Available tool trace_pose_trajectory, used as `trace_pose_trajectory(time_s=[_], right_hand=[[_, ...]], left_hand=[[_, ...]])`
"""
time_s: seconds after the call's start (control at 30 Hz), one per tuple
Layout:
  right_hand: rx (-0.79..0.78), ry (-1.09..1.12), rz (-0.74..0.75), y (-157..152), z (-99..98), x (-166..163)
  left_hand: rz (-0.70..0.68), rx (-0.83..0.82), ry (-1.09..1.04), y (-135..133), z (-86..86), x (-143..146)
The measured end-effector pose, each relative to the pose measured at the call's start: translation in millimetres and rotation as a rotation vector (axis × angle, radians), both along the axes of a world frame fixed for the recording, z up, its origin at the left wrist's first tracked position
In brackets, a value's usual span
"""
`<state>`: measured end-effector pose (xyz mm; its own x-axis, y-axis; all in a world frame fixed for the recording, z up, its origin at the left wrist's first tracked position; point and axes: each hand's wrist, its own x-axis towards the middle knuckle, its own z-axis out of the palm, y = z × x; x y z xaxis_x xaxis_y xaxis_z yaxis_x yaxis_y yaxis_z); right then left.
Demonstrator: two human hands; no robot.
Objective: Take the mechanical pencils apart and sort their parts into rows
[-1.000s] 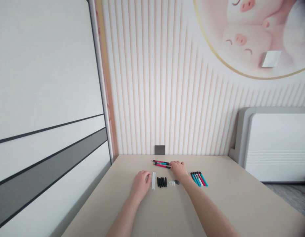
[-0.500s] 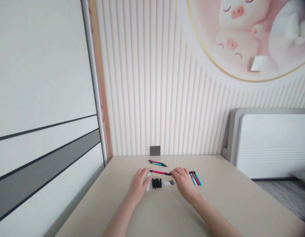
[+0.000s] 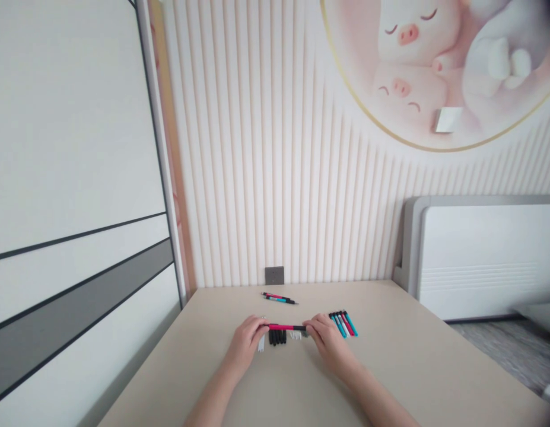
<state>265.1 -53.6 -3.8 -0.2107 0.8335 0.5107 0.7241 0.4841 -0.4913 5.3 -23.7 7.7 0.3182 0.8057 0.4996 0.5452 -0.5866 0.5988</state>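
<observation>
A red pen with black ends (image 3: 286, 327) is held level just above the beige table (image 3: 403, 367), one hand at each end. My left hand (image 3: 245, 342) pinches its left end and my right hand (image 3: 324, 337) pinches its right end. Under the pen lie a row of black caps (image 3: 277, 337), a white tube (image 3: 261, 343) and some small white and grey bits (image 3: 296, 335).
Two more pens (image 3: 278, 298) lie farther back near a grey wall socket (image 3: 274, 275). Several red, teal and white pen barrels (image 3: 343, 323) lie right of my right hand. A white cabinet (image 3: 483, 255) stands at the right, a white panel wall at the left.
My right hand lifted the red pen from the back group and brought it nearer. My left hand came up and took its left end. The view shifted, so everything sits lower left.
</observation>
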Motion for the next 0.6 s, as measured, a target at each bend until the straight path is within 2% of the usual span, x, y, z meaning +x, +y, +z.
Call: trace_pose_trajectory(time_s=[0.2, 0.6], right_hand=[[-0.071, 0.015, -0.018, 0.8, 0.9, 1.9], [-0.089, 0.036, 0.024, 1.3, -1.3, 3.2]], left_hand=[[0.021, 0.021, -0.035, -0.8, 2.0, 1.0], [0.037, 0.064, -0.155, -1.1, 0.4, 3.1]])
